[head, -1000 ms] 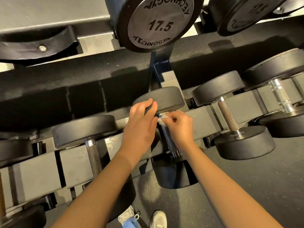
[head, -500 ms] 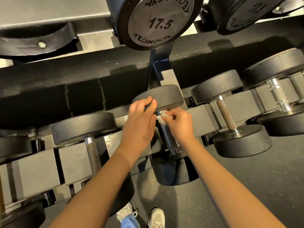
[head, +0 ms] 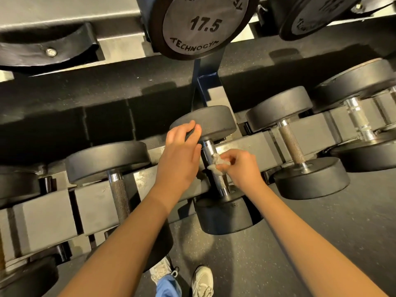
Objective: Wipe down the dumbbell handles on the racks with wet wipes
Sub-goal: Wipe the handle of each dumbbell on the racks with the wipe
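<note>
Left hand (head: 180, 159): fingers apart, tips rested on the rear head of the dumbbell (head: 214, 121); nothing is gripped.
Right hand (head: 243, 168): clamped on a crumpled wet wipe (head: 218, 161); fingertips are partly hidden by it.
Handle (head: 219, 179): wipe is pressed against its middle; the part beneath is hidden.
Rack (head: 47, 213): dumbbell is seated on the lower tier; 17.5 dumbbell (head: 203, 24) above is cut off.

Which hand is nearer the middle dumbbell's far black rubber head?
Left. Left hand touches that head with fingertips; right hand is lower, pinching the crumpled white wipe against the chrome handle.
</note>
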`<state>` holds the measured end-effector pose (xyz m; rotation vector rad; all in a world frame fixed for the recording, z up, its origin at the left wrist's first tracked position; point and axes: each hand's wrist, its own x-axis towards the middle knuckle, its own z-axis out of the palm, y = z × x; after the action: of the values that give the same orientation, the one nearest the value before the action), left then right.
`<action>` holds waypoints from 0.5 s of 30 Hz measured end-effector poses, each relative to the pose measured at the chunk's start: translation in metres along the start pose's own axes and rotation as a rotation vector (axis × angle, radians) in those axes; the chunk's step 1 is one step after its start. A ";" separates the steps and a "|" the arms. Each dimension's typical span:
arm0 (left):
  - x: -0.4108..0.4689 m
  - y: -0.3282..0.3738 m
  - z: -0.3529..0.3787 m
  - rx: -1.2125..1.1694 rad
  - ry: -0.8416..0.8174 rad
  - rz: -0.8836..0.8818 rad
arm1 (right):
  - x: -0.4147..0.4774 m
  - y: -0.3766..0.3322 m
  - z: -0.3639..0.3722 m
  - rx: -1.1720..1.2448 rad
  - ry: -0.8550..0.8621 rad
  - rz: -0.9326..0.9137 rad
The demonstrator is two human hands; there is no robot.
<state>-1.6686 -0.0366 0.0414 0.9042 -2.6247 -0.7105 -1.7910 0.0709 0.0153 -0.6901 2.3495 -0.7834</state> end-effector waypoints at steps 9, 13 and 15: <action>-0.002 -0.003 0.005 -0.012 0.077 0.047 | -0.022 0.004 -0.013 -0.411 -0.223 0.122; -0.003 -0.005 0.004 -0.013 0.070 0.090 | -0.035 0.001 -0.013 -0.394 -0.068 0.104; -0.003 -0.009 0.002 0.014 0.051 0.115 | -0.041 0.001 -0.017 -0.284 0.019 0.083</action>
<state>-1.6625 -0.0400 0.0350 0.7569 -2.6151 -0.6329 -1.7730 0.1028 0.0398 -0.6968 2.5160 -0.4254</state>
